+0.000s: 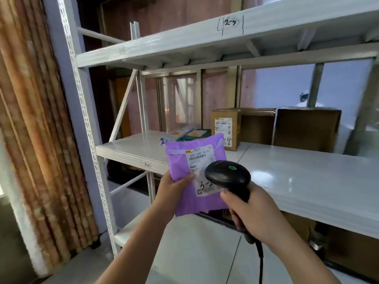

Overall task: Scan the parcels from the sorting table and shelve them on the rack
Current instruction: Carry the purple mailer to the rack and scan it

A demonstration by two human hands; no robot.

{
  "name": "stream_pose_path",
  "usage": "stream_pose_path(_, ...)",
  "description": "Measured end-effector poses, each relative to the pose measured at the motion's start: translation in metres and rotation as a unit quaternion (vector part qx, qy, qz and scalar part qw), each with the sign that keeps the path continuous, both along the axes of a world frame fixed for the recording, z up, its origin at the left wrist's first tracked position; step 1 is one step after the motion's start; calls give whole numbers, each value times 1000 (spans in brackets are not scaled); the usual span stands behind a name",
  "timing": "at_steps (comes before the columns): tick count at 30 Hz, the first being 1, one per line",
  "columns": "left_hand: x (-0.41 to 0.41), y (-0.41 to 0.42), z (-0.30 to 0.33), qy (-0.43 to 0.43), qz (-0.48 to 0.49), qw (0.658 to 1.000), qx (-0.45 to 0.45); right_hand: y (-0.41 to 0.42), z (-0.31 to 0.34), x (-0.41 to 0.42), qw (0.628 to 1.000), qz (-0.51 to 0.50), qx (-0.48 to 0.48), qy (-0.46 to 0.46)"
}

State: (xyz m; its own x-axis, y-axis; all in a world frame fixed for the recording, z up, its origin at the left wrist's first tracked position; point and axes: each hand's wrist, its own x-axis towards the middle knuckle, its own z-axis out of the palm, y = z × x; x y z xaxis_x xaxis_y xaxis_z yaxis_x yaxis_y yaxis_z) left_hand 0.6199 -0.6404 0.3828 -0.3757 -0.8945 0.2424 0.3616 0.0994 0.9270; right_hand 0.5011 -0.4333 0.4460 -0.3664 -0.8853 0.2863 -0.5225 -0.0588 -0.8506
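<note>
My left hand (174,188) grips the lower left edge of a purple plastic mailer (184,165), holding it upright in front of the white rack (131,149). Its white shipping label (200,155) faces me, with "3-2" handwritten on it. My right hand (249,214) grips the handle of a black corded barcode scanner (227,175). The scanner's head sits just over the lower right part of the label and hides some of it.
The middle shelf (297,173) holds flat mailers (185,133) at the back left, a labelled small carton (225,128) and two larger brown boxes (307,130). An upper shelf (184,44) is marked by hand. A curtain (34,119) hangs at the left. Boxes (348,249) sit low at the right.
</note>
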Motion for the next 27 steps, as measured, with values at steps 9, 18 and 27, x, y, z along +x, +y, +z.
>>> stream_pose_path(9,-60,-67,46,-42,-69,996,-36,-44,16,-41,996,-77,-24,-30)
stream_pose_path(18,-99,-135,58,-111,-110,985,-77,-90,20,-58,993,-116,-7,1)
stream_pose_path(27,-127,-151,66,-381,41,878,-286,-132,23,-54,985,-171,-10,-3)
